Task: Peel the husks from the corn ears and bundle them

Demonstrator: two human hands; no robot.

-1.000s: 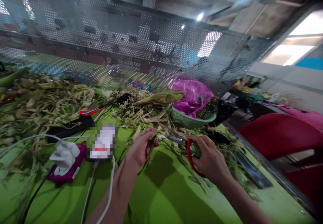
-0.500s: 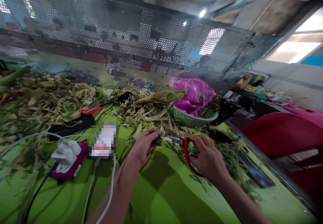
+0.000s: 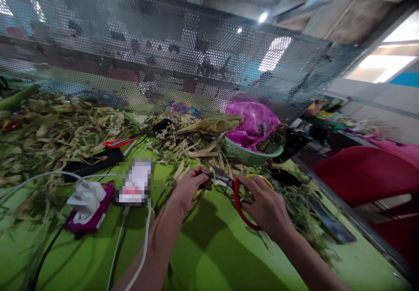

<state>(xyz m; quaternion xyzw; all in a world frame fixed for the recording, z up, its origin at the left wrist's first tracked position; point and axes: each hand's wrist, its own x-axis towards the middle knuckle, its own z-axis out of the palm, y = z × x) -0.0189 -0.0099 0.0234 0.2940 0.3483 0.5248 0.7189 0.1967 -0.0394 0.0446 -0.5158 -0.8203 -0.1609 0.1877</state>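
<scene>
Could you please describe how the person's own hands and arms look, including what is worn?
Both the left hand and the right hand are bare, without gloves. No sleeve or watch shows on the forearms. Rings on the fingers cannot be told.

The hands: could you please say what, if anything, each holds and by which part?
Right hand: scissors, by their handles. Left hand: cannot tell what, if anything, its fingertips pinch.
</scene>
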